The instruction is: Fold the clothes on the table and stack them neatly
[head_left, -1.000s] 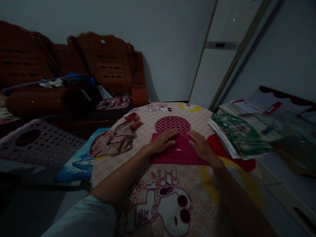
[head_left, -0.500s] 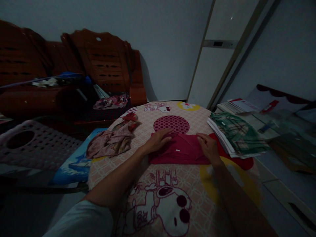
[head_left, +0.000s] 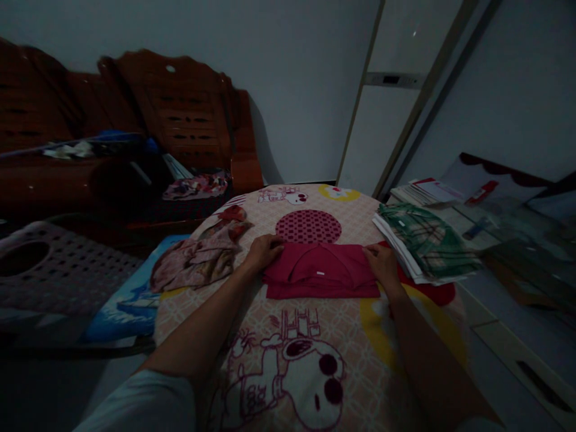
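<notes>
A dark pink shirt (head_left: 330, 282), folded into a flat rectangle with its neckline and small white label facing up, lies on the round cloth-covered table (head_left: 355, 327). At its far left corner, my left hand (head_left: 262, 252) has its fingers closed on the cloth edge. My right hand (head_left: 382, 264) grips the far right corner between thumb and fingers. To the left lies a crumpled, patterned pinkish garment (head_left: 198, 261). On the right, a green plaid garment (head_left: 423, 240) rests folded on top of white sheets or cloths.
Wooden armchairs (head_left: 180, 114) stand along the back wall, with a patterned cloth (head_left: 198, 185) on one seat. A perforated pink chair or stool (head_left: 85, 270) and a blue printed bag (head_left: 130, 300) sit at left. Papers (head_left: 425, 192) lie on a glass-topped cabinet at right.
My left hand has slid left from the shirt's top to its far left corner. My right hand has closed on the far right corner. The shirt looks flatter, its neckline showing more plainly.
</notes>
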The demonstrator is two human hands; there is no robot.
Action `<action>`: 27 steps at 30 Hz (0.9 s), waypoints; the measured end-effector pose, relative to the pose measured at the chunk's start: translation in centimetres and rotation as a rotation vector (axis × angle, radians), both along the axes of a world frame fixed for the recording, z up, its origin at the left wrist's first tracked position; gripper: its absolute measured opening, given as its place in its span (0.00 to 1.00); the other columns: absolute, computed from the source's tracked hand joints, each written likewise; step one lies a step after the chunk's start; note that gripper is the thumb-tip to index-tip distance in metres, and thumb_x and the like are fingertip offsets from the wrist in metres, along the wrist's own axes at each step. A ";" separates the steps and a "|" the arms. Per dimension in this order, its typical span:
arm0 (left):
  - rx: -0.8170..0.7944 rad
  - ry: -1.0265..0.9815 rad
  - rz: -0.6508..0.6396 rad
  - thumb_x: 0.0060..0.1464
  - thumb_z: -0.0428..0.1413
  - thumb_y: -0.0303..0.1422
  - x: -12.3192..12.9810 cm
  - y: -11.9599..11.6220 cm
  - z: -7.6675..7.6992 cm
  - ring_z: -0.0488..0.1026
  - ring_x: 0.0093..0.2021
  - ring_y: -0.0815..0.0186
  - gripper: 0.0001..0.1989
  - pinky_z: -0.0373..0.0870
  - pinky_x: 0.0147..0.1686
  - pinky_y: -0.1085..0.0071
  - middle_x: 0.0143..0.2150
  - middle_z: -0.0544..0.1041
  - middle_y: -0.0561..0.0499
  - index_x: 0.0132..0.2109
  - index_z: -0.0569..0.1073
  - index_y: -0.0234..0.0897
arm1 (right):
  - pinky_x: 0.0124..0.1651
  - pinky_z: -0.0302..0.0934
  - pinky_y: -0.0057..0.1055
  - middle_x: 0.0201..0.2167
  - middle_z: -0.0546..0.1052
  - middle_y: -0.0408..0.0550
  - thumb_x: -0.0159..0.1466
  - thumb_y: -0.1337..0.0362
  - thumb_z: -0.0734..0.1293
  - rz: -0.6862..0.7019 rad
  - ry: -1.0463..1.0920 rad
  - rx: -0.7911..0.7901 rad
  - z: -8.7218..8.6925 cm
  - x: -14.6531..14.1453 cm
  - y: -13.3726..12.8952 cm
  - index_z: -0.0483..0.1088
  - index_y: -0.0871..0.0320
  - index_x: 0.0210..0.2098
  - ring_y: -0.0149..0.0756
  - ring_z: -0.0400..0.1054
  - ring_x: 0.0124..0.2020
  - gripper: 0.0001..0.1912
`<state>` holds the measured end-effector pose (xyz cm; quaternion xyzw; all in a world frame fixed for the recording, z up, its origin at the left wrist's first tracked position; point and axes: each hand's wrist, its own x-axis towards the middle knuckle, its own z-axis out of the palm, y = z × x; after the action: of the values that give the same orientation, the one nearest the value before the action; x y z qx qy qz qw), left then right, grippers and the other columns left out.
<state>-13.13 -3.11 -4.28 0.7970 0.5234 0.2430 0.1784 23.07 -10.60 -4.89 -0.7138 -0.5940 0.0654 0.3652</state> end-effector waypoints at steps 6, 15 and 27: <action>0.009 -0.005 0.003 0.53 0.57 0.34 -0.1 0.2 -0.2 0.76 0.45 0.57 0.14 0.70 0.49 0.65 0.47 0.82 0.47 0.46 0.81 0.40 | 0.40 0.65 0.35 0.29 0.81 0.54 0.59 0.59 0.61 -0.031 -0.020 -0.017 -0.1 0.5 0.2 0.76 0.59 0.30 0.44 0.74 0.34 0.14; 0.001 -0.017 0.008 0.53 0.56 0.35 -0.1 0.1 -0.2 0.77 0.45 0.56 0.14 0.70 0.47 0.66 0.46 0.81 0.46 0.45 0.81 0.39 | 0.43 0.64 0.33 0.38 0.82 0.54 0.64 0.63 0.62 0.142 -0.323 -0.123 1.8 -0.1 0.9 0.78 0.58 0.41 0.43 0.76 0.40 0.14; -0.004 0.009 0.011 0.55 0.55 0.34 0.1 0.2 -0.2 0.77 0.44 0.58 0.15 0.70 0.47 0.67 0.46 0.82 0.46 0.46 0.81 0.37 | 0.40 0.60 0.31 0.37 0.81 0.56 0.68 0.67 0.59 0.124 -0.539 -0.184 0.9 -0.4 1.8 0.75 0.61 0.40 0.43 0.75 0.40 0.13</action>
<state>-13.05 -2.92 -4.50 0.7948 0.5293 0.2392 0.1761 22.68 -8.79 -3.97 -0.6979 -0.7037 -0.0510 0.1231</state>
